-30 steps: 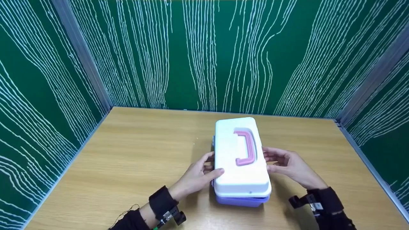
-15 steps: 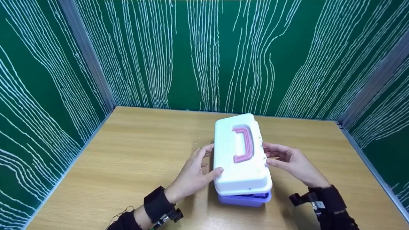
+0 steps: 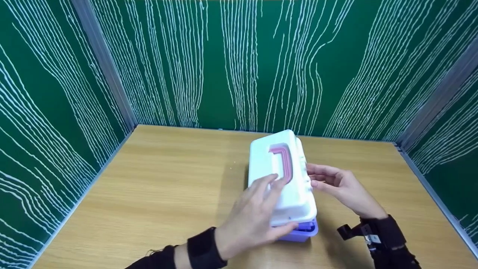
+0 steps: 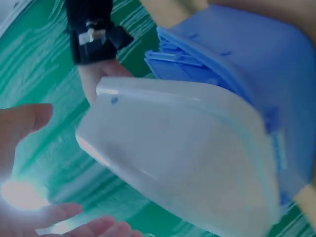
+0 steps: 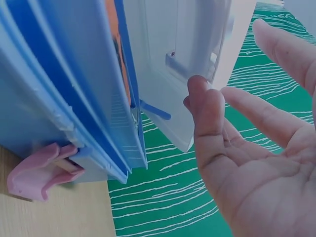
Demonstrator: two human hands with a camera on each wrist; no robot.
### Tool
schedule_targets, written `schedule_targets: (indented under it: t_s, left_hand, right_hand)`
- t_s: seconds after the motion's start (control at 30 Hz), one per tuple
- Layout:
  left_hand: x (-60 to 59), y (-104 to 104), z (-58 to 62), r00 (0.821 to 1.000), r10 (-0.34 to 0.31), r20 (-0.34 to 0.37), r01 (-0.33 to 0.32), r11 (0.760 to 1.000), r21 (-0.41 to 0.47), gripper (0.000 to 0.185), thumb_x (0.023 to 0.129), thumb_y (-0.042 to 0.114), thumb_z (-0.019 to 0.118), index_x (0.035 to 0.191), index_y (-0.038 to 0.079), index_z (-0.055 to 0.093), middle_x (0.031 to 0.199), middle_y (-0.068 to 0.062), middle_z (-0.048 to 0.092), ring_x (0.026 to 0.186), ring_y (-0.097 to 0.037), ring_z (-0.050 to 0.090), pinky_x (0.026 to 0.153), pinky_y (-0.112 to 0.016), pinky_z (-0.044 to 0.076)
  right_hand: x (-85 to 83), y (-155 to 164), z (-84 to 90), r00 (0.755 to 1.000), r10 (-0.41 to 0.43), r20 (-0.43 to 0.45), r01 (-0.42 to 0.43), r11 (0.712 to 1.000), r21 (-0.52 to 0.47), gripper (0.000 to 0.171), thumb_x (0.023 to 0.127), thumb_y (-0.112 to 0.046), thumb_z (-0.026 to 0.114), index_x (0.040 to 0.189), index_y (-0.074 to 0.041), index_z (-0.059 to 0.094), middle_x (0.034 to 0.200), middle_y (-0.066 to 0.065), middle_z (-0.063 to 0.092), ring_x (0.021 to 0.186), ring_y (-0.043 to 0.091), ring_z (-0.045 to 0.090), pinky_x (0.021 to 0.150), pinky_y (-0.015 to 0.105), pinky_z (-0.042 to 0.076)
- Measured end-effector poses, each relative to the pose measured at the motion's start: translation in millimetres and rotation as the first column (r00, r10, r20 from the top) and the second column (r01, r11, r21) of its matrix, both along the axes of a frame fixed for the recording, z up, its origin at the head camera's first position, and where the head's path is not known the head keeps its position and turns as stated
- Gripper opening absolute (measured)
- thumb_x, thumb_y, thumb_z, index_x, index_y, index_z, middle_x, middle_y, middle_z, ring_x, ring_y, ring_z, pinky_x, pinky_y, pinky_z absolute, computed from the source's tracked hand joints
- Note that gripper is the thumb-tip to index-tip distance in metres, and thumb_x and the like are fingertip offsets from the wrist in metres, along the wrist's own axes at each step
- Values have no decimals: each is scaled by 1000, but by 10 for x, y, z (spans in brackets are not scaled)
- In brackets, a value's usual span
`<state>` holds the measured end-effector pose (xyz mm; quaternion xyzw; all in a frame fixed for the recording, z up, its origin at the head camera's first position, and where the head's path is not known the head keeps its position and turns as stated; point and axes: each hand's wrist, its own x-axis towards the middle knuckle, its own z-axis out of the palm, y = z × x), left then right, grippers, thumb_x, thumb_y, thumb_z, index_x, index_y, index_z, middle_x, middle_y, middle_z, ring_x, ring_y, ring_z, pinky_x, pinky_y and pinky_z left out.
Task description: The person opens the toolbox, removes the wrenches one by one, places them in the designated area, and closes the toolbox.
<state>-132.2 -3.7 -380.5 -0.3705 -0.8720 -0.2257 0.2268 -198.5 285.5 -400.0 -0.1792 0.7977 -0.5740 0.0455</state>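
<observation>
A storage box has a white lid (image 3: 261,153) with a pink handle (image 3: 285,162) and a purple base (image 3: 298,236), which looks blue in the wrist views. The lid is raised along its right side, tilting left. My right hand (image 3: 340,186) pinches that raised edge; the right wrist view shows its thumb and a fingertip at the lid edge (image 5: 222,64). Spread over the near part of the lid is my left hand (image 3: 250,216), its fingers overlapping the handle's near end. In the left wrist view, the left thumb (image 4: 37,116) stands apart from the lid.
Blue tray parts (image 4: 182,61) show inside the gap, with a strip of orange (image 5: 121,59) among them. A pink latch (image 5: 44,173) hangs from the base's side. The wooden table (image 3: 168,179) is bordered by green walls (image 3: 209,74) with white lines.
The lid's right side has risen, widening the gap above the base. My left hand has left the box's left side and moved right, over the lid. The right hand has risen slightly.
</observation>
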Motion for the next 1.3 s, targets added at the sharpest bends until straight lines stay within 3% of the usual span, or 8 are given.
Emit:
schedule_targets:
  t_s: [0.1, 0.2, 0.27, 0.4, 0.63, 0.83, 1.07, 1.3]
  left_hand:
    - [16, 138, -32, 980, 37, -198, -61, 991, -116, 96, 84, 71, 62, 154, 10, 35, 144, -15, 50, 133, -26, 50, 103, -40, 53]
    - [11, 265, -82, 930, 77, -360, -157, 968, -197, 103, 82, 77, 58, 155, 7, 34, 147, -18, 49, 134, -32, 50, 103, -41, 53]
    - [3, 335, -112, 902, 98, -420, -206, 953, -220, 107, 79, 78, 60, 154, 6, 35, 148, -20, 48, 134, -33, 51, 102, -41, 53]
    - [-22, 422, -149, 876, 119, -467, -257, 936, -242, 105, 75, 76, 64, 150, 7, 42, 147, -18, 51, 130, -30, 55, 100, -42, 55]
    - [-66, 454, -172, 861, 119, -494, -293, 910, -292, 93, 76, 71, 65, 144, 10, 51, 143, -15, 57, 121, -26, 61, 98, -40, 57]
    - [-92, 455, -173, 831, 111, -546, -303, 912, -276, 83, 78, 66, 64, 138, 9, 57, 135, -14, 62, 116, -24, 64, 96, -38, 57]
    - [-114, 448, -163, 844, 88, -529, -264, 927, -266, 82, 79, 66, 63, 137, 8, 59, 133, -14, 64, 116, -24, 64, 97, -37, 57]
    - [-132, 451, -134, 863, 79, -499, -236, 936, -260, 79, 82, 69, 58, 134, 9, 61, 131, -13, 66, 113, -22, 66, 92, -36, 59]
  right_hand:
    - [7, -10, 19, 1000, -4, -9, 4, 1000, 10, 48, 96, -19, 69, 141, -9, 57, 137, 13, 63, 112, 22, 69, 93, 29, 58]
    - [12, -16, 35, 1000, -11, -20, 11, 1000, 24, 47, 96, -20, 69, 140, -10, 57, 137, 12, 63, 112, 22, 69, 93, 28, 58]
    - [16, -20, 44, 1000, -11, -22, 12, 1000, 27, 47, 96, -21, 69, 140, -10, 58, 137, 12, 63, 113, 22, 69, 93, 27, 58]
    - [18, -32, 57, 1000, -7, -25, 8, 999, 31, 48, 96, -22, 69, 140, -10, 57, 138, 11, 63, 114, 21, 68, 94, 27, 58]
    - [26, -38, 56, 999, -13, -32, 14, 1000, 26, 47, 95, -21, 69, 139, -9, 59, 137, 12, 63, 112, 20, 69, 93, 27, 58]
    - [4, -17, 6, 999, 5, -35, -5, 1000, -5, 44, 97, -17, 66, 139, -6, 58, 137, 13, 64, 114, 21, 69, 94, 27, 58]
    - [-123, 68, -263, 988, -144, -57, 150, 980, 128, 44, 99, -30, 64, 137, -9, 59, 130, 14, 66, 115, 21, 67, 95, 26, 56]
    - [-181, 88, -529, 981, -192, -39, 196, 943, 268, 53, 96, -39, 66, 138, -7, 58, 132, 14, 66, 120, 32, 62, 105, 52, 48]
